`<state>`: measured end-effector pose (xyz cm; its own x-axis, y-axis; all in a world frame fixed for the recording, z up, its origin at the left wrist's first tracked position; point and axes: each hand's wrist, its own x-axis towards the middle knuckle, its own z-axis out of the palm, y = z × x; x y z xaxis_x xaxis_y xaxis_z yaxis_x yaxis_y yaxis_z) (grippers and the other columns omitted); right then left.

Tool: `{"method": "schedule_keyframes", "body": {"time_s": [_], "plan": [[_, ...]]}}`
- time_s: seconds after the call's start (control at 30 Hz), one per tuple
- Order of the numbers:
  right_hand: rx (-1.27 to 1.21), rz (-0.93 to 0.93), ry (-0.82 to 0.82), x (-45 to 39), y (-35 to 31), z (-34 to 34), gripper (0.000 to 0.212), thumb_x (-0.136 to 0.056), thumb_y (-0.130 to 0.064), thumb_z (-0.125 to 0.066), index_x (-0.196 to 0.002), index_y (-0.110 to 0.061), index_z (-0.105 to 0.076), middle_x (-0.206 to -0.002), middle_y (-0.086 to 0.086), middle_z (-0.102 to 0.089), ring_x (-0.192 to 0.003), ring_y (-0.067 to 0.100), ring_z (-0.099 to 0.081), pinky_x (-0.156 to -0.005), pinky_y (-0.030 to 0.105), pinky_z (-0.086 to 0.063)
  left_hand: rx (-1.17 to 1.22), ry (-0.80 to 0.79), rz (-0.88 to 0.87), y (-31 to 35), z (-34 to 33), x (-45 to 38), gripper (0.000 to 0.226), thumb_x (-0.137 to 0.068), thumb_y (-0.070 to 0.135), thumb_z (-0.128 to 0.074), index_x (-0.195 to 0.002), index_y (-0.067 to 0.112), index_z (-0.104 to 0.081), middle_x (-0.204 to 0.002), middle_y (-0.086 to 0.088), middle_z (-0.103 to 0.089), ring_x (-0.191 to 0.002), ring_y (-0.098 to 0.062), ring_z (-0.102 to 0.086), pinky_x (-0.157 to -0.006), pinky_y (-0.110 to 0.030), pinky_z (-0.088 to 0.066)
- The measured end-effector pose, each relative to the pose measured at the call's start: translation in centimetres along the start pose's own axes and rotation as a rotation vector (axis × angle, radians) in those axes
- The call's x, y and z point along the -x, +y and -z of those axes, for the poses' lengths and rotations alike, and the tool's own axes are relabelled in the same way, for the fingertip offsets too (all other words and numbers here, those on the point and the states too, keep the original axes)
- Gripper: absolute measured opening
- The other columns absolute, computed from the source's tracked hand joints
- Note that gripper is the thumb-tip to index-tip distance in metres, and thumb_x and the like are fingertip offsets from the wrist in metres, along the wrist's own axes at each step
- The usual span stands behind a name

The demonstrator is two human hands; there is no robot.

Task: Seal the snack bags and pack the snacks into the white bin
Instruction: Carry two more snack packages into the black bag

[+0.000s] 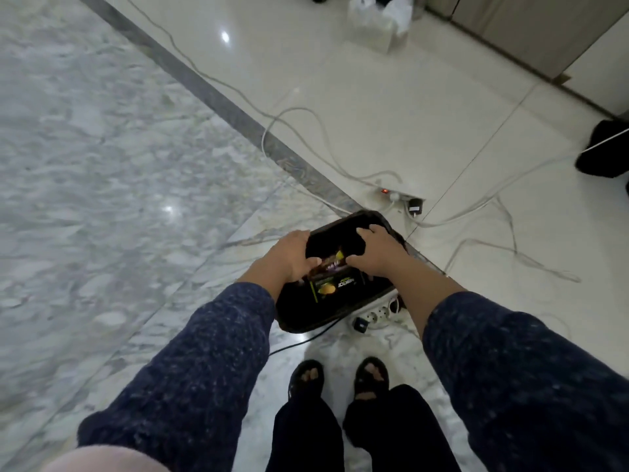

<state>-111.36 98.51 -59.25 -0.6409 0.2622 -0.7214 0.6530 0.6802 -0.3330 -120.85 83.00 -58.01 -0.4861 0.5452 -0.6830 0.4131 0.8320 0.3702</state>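
Clearly the step in hand is handling a snack bag (332, 264) over a dark tray (343, 311) that sits on the floor (136, 165); no white bin can be made out for certain in this view. To do it well, the person would best keep the bag's top edge flat and straight between both hands, press the air out first, and only then close it, so the seal runs even and nothing spills into the tray. Working low over the tray looks sensible, since a dropped bag would land inside it rather than among the cables (306, 141) and the power strip (376, 315) touching the tray's right edge.

The left hand (292, 253) has its fingers curled round the bag's left end, thumb toward the middle. The right hand (372, 248) is curled too, thumb pinching the bag's right end while its fingers reach toward the tray's far edge; whether they also touch the rim cannot be told. A second packet (335, 287) with a yellow picture lies in the tray, just below the hands.
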Motion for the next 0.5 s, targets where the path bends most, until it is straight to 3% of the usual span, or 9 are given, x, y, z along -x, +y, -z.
{"method": "schedule_keyframes", "body": {"time_s": [0.17, 0.33, 0.5], "plan": [[0.093, 0.028, 0.089, 7.3, -2.6, 8.3, 0.063, -0.089, -0.039, -0.054, -0.138, -0.003, -0.039, -0.142, 0.016, -0.038, -0.126, 0.031, -0.045, -0.101, 0.039, -0.043, -0.179, -0.043, 0.017, 5.9, 7.6, 5.6, 0.072, -0.097, 0.04, -0.046, -0.151, 0.006, -0.013, -0.158, -0.015, -0.016, -0.145, -0.029, -0.019, -0.115, -0.034, -0.021], [0.12, 0.02, 0.272, 15.6, -4.9, 18.6, 0.056, -0.089, -0.036, -0.052, -0.134, -0.003, -0.044, -0.136, 0.015, -0.044, -0.123, 0.031, -0.047, -0.096, 0.033, -0.043, -0.294, 0.116, -0.056, 13.0, 16.8, 11.4, 0.061, -0.096, 0.039, -0.047, -0.143, 0.004, -0.032, -0.146, -0.016, -0.037, -0.134, -0.032, -0.037, -0.108, -0.038, -0.034], [0.117, -0.002, 0.498, 24.6, -5.5, 27.6, 0.052, -0.09, -0.034, -0.051, -0.132, -0.004, -0.048, -0.136, 0.013, -0.046, -0.12, 0.031, -0.049, -0.093, 0.036, -0.046, -0.371, 0.355, -0.16, 20.8, 24.9, 16.5, 0.055, -0.095, 0.039, -0.048, -0.138, 0.006, -0.039, -0.139, -0.016, -0.044, -0.128, -0.032, -0.042, -0.105, -0.04, -0.039]]}}
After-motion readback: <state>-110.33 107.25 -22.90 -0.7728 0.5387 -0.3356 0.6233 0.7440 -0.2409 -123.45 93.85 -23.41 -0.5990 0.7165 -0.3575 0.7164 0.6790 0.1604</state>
